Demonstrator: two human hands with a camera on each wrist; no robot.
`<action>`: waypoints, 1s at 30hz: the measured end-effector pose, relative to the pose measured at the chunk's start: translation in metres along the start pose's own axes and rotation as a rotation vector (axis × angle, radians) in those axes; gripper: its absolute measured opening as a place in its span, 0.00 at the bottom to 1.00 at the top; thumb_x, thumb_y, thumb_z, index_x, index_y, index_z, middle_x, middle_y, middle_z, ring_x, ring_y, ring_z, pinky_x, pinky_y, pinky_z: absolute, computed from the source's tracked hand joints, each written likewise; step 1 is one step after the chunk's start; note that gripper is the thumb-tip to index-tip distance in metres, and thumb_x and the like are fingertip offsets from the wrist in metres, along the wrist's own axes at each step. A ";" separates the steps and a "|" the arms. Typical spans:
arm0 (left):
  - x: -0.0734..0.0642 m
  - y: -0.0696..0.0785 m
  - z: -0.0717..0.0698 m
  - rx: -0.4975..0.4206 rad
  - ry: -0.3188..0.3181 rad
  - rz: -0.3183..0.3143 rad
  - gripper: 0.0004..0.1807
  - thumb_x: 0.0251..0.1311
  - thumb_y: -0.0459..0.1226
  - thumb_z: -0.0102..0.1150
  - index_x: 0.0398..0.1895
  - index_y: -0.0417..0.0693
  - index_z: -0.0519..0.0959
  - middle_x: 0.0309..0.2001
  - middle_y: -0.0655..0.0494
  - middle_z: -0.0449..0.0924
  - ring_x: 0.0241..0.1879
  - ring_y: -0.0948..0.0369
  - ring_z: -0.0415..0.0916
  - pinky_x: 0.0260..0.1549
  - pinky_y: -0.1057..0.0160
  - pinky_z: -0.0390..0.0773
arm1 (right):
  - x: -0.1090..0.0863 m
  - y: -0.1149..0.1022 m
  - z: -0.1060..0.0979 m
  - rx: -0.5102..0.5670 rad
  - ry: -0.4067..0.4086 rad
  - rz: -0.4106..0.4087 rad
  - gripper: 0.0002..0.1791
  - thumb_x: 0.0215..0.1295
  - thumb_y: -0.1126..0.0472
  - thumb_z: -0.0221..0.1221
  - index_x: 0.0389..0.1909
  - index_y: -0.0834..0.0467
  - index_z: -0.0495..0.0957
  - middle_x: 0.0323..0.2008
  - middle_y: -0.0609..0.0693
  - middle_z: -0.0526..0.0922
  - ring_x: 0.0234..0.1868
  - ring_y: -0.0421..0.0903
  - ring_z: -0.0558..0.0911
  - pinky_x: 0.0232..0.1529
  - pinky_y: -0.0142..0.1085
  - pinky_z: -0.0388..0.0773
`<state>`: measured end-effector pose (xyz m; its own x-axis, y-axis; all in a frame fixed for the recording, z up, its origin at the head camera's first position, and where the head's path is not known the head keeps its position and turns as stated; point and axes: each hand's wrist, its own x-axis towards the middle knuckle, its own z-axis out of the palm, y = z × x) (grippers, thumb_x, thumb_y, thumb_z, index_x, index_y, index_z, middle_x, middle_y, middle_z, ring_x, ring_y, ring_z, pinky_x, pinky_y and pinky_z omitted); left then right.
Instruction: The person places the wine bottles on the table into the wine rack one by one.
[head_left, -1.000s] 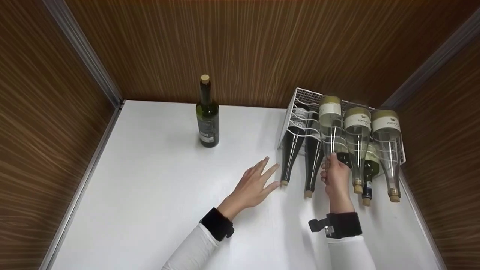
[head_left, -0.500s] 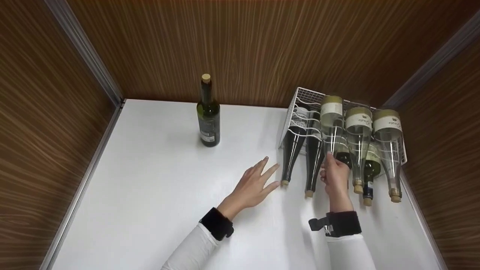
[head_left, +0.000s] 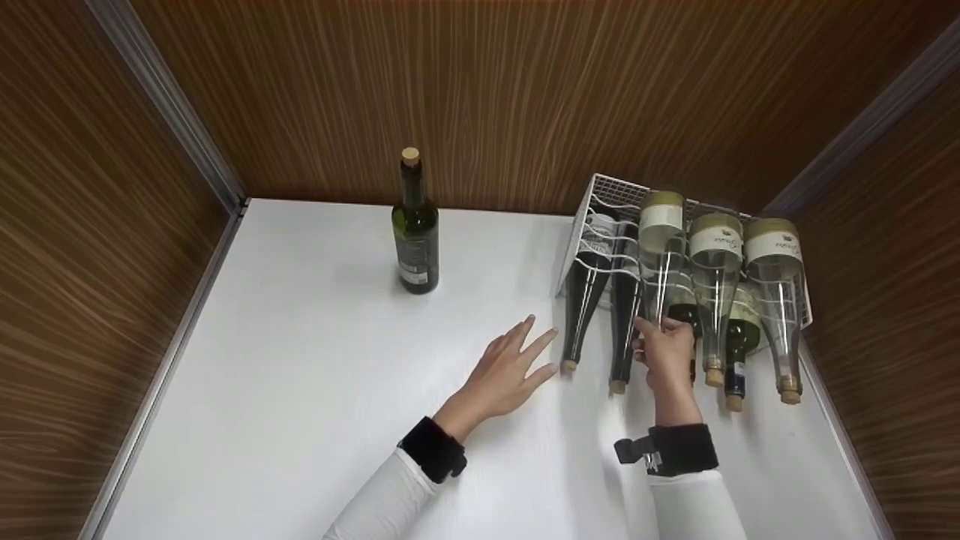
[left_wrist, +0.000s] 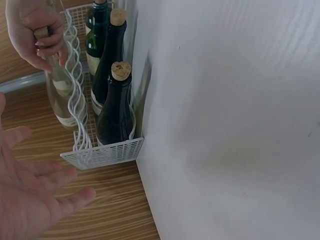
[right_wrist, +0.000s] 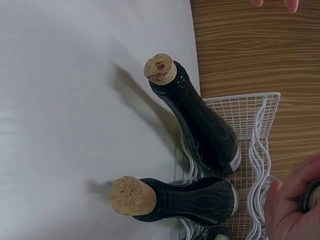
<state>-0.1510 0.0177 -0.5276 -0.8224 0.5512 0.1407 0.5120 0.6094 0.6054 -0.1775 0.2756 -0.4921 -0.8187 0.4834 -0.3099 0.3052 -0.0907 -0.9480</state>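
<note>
In the head view, my right hand grips the neck of a clear wine bottle with a cream label, lying on the top tier of a white wire rack. Its cork shows between the fingers in the left wrist view. My left hand is spread with fingers apart, left of the rack and holding nothing. Nearest to it, two dark corked bottles, a left one and a right one, lie in the lower tier, necks pointing toward me.
Two more clear bottles, a middle one and a right one, lie on the top tier. A green bottle lies below them. One dark green corked bottle stands upright on the white table. Wood-grain panels enclose it.
My right hand has slid slightly toward me along the clear bottle's neck, and its thumb has shifted left. The left hand and the other bottles stay in place.
</note>
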 end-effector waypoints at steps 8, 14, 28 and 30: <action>0.000 0.001 0.000 0.010 -0.007 0.000 0.32 0.75 0.59 0.32 0.77 0.61 0.56 0.76 0.43 0.47 0.74 0.47 0.49 0.68 0.46 0.54 | 0.000 0.001 -0.002 0.081 0.003 0.020 0.28 0.68 0.65 0.58 0.61 0.69 0.55 0.39 0.53 0.73 0.17 0.36 0.74 0.15 0.25 0.70; 0.000 0.001 0.002 0.014 -0.013 -0.006 0.33 0.74 0.60 0.32 0.78 0.62 0.55 0.77 0.43 0.46 0.73 0.47 0.50 0.68 0.46 0.55 | 0.000 0.001 -0.005 0.164 -0.039 0.062 0.19 0.70 0.64 0.57 0.54 0.62 0.60 0.36 0.51 0.77 0.19 0.38 0.76 0.15 0.26 0.70; 0.001 0.004 0.002 -0.008 -0.036 -0.016 0.34 0.74 0.61 0.30 0.78 0.62 0.53 0.77 0.43 0.44 0.74 0.47 0.46 0.69 0.45 0.52 | -0.001 0.004 -0.010 0.283 -0.152 0.122 0.20 0.77 0.58 0.49 0.58 0.68 0.64 0.27 0.49 0.76 0.18 0.38 0.73 0.14 0.24 0.67; 0.002 0.004 0.002 -0.007 -0.036 -0.015 0.33 0.74 0.61 0.30 0.78 0.62 0.54 0.77 0.43 0.44 0.74 0.47 0.46 0.69 0.45 0.52 | -0.001 0.004 -0.010 0.306 -0.157 0.133 0.17 0.77 0.58 0.49 0.56 0.66 0.65 0.29 0.49 0.77 0.18 0.38 0.73 0.14 0.25 0.66</action>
<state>-0.1497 0.0224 -0.5267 -0.8205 0.5622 0.1034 0.4978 0.6140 0.6125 -0.1706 0.2835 -0.4952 -0.8537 0.3122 -0.4168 0.2741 -0.4112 -0.8693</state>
